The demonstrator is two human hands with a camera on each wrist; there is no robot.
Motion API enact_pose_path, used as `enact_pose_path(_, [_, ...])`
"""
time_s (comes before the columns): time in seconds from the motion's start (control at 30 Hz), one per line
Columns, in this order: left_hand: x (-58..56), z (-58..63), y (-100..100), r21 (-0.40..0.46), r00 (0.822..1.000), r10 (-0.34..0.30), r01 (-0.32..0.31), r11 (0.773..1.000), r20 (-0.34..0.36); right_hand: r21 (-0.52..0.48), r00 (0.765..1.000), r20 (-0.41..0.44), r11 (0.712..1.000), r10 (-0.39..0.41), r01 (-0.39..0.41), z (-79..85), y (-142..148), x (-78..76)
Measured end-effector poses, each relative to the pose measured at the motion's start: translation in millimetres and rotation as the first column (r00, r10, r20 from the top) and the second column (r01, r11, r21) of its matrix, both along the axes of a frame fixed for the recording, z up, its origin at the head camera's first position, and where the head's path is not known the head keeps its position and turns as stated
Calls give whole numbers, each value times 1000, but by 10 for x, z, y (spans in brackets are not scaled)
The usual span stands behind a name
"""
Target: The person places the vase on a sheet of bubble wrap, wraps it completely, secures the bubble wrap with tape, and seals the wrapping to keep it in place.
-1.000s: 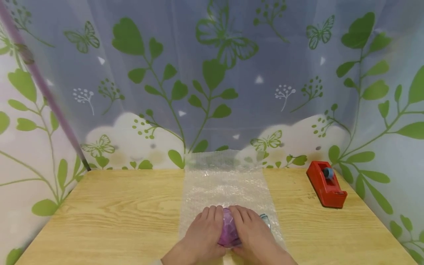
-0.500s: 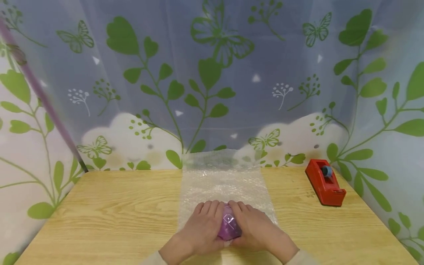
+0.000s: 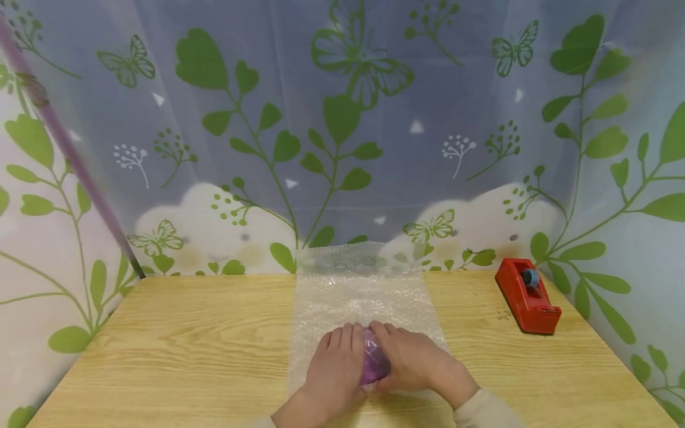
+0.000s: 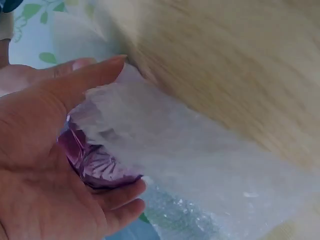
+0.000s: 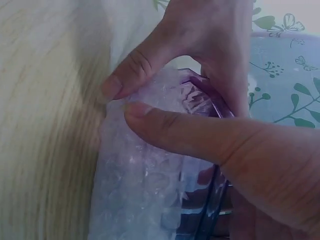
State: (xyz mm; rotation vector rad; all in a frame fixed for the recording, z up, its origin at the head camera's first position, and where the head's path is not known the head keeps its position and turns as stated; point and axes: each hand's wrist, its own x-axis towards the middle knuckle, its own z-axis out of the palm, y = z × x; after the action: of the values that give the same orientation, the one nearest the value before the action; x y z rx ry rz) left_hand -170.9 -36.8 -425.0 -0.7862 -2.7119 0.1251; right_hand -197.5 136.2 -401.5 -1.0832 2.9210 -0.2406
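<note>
A purple faceted glass (image 3: 375, 360) lies on its side on a sheet of bubble wrap (image 3: 369, 297), between my two hands. My left hand (image 3: 337, 361) grips its left end, fingers over the top. From the right, my right hand (image 3: 413, 354) holds the other end the same way. In the right wrist view both thumbs press a flap of bubble wrap (image 5: 142, 170) against the near side of the glass (image 5: 197, 97). The left wrist view shows the glass's purple end (image 4: 107, 167) sticking out of the wrap, inside the curve of my left hand.
A red tape dispenser (image 3: 528, 297) with a blue roll stands at the back right of the wooden table (image 3: 203, 339). The wrap's far end leans up against the patterned curtain (image 3: 241, 148) behind the table. A purple pole (image 3: 80, 154) slants down at the left.
Both hands and the glass have moved slightly forward over the wrap. The teal part that showed beyond my right hand a second ago is now hidden. More of the right sleeve shows.
</note>
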Motion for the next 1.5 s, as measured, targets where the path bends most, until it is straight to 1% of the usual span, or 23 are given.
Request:
enact_pose_path(0.1, [-30, -25, -30, 1, 998, -34, 34, 999, -52, 4, 999, 48, 1000, -11, 10, 32, 3, -13])
enact_pose_path(0.27, [-86, -1, -73, 6, 993, -89, 90, 996, -76, -7, 990, 136, 999, -30, 31, 59, 27, -33])
enact_pose_path(0.37, [-110, 26, -91, -20, 993, -103, 102, 995, -64, -37, 983, 183, 999, -29, 36, 55, 46, -39])
enact_pose_path(0.47, [-122, 58, -103, -44, 995, -101, 100, 994, -16, -67, 981, 193, 997, -16, 30, 30, 62, -24])
enact_pose_path(0.57, [-136, 95, -102, -49, 994, -88, 92, 995, 69, -95, 985, 172, 995, -12, 29, -6, 63, 16])
enact_pose_path(0.67, [-161, 130, -95, -44, 985, -73, 81, 996, 156, -105, 991, 128, 993, -31, 44, -37, 26, 69])
enact_pose_path(0.73, [-172, 154, -92, -44, 978, -62, 72, 996, 198, -101, 995, 82, 993, -55, 64, -64, -13, 101])
enact_pose_path(0.83, [-185, 180, -96, -48, 972, -59, 71, 996, 228, -96, 995, -25, 991, -97, 94, -124, -79, 132])
enact_pose_path(0.93, [-199, 196, -106, -46, 969, -61, 74, 996, 239, -108, 980, -143, 987, -136, 121, -195, -139, 136])
enact_pose_path(1.03, [-224, 212, -113, -39, 962, -66, 80, 996, 265, -122, 966, -203, 982, -164, 141, -235, -167, 122])
enact_pose_path(1.13, [-246, 238, -123, -31, 949, -70, 84, 996, 309, -113, 963, -221, 985, -153, 130, -239, -162, 91])
enact_pose_path(1.27, [-268, 274, -139, -3, 925, -81, 89, 996, 371, -94, 967, -235, 993, -97, 77, -212, -126, 50])
enact_pose_path(1.43, [-311, 308, -137, 35, 897, -98, 93, 995, 431, -94, 979, -190, 994, -70, 53, -153, -82, 22])
enact_pose_path(1.5, [-323, 318, -134, 49, 881, -98, 85, 995, 463, -90, 985, -163, 995, -63, 49, -129, -70, 12])
